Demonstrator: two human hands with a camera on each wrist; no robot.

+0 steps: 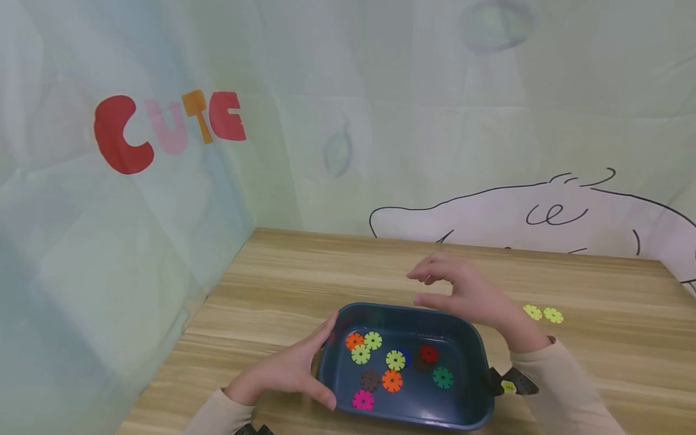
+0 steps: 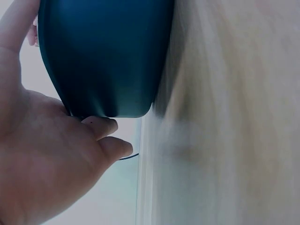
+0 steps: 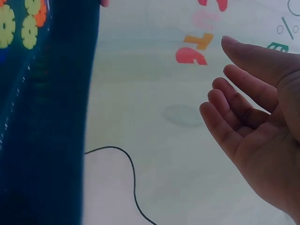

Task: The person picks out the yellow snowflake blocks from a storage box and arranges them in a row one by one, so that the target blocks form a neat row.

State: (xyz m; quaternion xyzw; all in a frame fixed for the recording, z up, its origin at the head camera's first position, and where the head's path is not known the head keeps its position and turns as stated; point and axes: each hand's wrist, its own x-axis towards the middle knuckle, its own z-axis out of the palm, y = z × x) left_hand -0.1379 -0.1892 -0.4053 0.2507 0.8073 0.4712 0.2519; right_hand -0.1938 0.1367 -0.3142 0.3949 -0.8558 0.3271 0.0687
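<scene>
A dark blue tray [image 1: 402,417] holds several notched plastic discs in orange, yellow-green, brown, red, green and pink, among them a pink disc [image 1: 363,400] and a green disc [image 1: 443,377]. My left hand [image 1: 290,368] grips the tray's left end, thumb at the near corner and forefinger along the far one; in the left wrist view its palm faces the tray wall [image 2: 108,56]. Beyond the back rim, my right hand [image 1: 462,287] hovers with fingers loosely bent and thumb apart. Nothing lies between those fingers [image 3: 225,105] in the right wrist view.
Two yellow-green discs [image 1: 553,315] lie on the wooden table [image 1: 304,266] to the right of the right wrist. A printed cloth backdrop [image 1: 326,72] rises along the table's left and back edges. A dark wrist strap [image 1: 522,382] overlaps the tray's right end.
</scene>
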